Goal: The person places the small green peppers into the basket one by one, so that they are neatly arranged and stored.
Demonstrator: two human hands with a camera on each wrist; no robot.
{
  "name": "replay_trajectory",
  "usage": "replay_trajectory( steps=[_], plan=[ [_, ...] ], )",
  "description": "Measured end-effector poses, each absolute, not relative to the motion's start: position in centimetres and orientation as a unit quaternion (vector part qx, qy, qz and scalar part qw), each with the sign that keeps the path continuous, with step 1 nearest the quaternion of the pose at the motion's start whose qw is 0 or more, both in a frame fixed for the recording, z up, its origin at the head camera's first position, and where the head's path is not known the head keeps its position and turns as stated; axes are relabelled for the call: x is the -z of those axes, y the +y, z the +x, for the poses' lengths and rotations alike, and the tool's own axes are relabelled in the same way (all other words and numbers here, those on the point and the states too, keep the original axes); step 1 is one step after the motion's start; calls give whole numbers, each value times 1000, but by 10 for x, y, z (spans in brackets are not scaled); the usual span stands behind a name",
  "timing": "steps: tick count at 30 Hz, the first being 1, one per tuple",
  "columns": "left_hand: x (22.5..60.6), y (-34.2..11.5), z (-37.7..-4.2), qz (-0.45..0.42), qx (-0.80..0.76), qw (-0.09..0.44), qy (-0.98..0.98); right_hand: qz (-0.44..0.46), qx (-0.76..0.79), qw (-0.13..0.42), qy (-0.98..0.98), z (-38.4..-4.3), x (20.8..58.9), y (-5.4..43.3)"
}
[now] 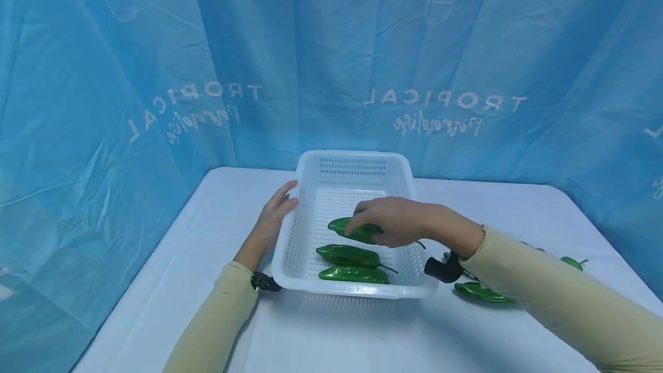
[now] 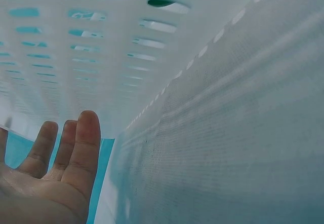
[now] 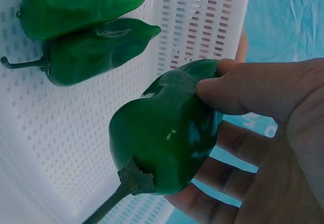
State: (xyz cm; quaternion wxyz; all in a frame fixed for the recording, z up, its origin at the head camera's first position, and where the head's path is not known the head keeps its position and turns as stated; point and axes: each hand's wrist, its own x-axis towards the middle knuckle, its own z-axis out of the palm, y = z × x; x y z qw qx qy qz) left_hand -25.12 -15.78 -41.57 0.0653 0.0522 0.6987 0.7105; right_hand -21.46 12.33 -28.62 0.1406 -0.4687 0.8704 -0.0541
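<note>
A white plastic basket [image 1: 357, 289] with slotted walls stands on the table. Inside it, my right hand [image 1: 399, 220] pinches a green pepper [image 3: 162, 133] between thumb and fingers, its stem pointing away from the palm. Two more green peppers, one with a long curved stem [image 1: 348, 255] and another beside it [image 1: 354, 274], lie side by side on the basket's floor near the front wall. My left hand [image 1: 270, 219] touches the basket's left rim; its fingers [image 2: 86, 138] look fairly straight in the left wrist view, close beside the slotted wall.
Right of the basket, partly behind the right sleeve, more green peppers [image 1: 484, 292] lie on the white-covered table [image 1: 321, 338]. Blue printed curtain [image 1: 336, 56] hangs behind and along the sides. A black device [image 1: 444, 269] sits on the right wrist.
</note>
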Motion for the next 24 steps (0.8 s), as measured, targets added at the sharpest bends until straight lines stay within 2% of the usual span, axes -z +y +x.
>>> replay_trajectory(
  steps=[12, 24],
  plan=[
    [416, -158, -251, 45, -707, 67, 702, -467, 69, 155, 868, -220, 297, 114],
    [415, -158, -251, 50, -698, 63, 711, -443, 80, 179, 875, -240, 313, 101]
  ],
)
